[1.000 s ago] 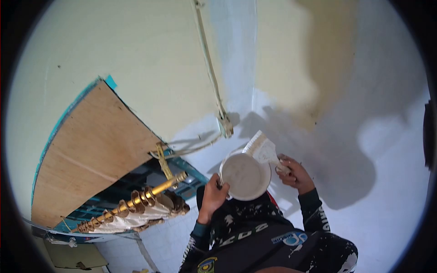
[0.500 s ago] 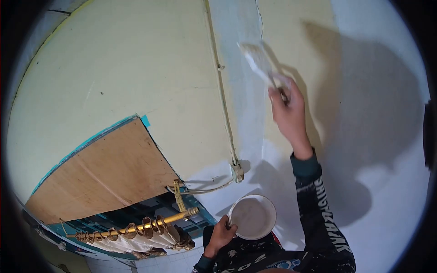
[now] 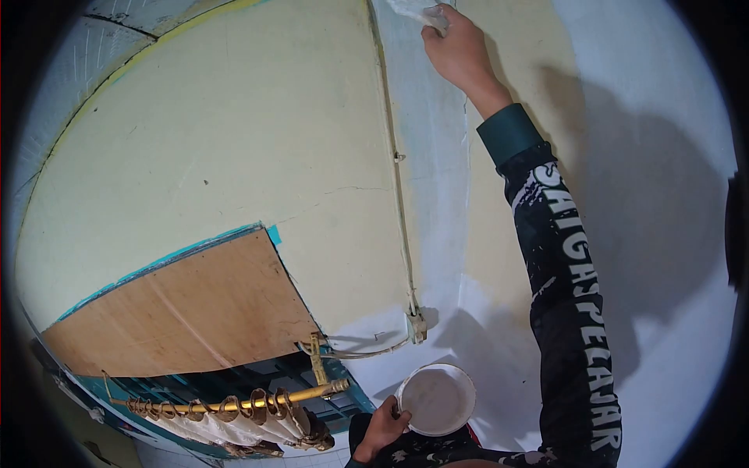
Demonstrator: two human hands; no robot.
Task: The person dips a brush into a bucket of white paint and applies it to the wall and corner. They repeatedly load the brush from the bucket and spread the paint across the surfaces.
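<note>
My right hand (image 3: 459, 48) is raised high against the wall corner, its fingers closed round a paintbrush (image 3: 409, 8) coated in white. The brush is partly cut off by the top edge of the view. Beneath it, a pale strip of paint (image 3: 433, 140) runs down the corner, with a thin crack beside it. Low in the view, my left hand (image 3: 385, 429) grips the rim of a round white bucket (image 3: 438, 399) of whitish paint, thumb over the edge. The bucket is upright in front of my body.
A cable (image 3: 396, 179) runs down the cream wall (image 3: 234, 140) to a small electrical box (image 3: 417, 326). At lower left are a wooden panel (image 3: 187, 300), a brass curtain rod (image 3: 281, 396) and a bunched curtain (image 3: 226, 425). My shadow (image 3: 647, 195) falls on the right wall.
My right hand has moved up along the corner with the paintbrush, the arm now stretched out. The view has tilted upward, so the wall things sit lower. My left hand still holds the bucket.
</note>
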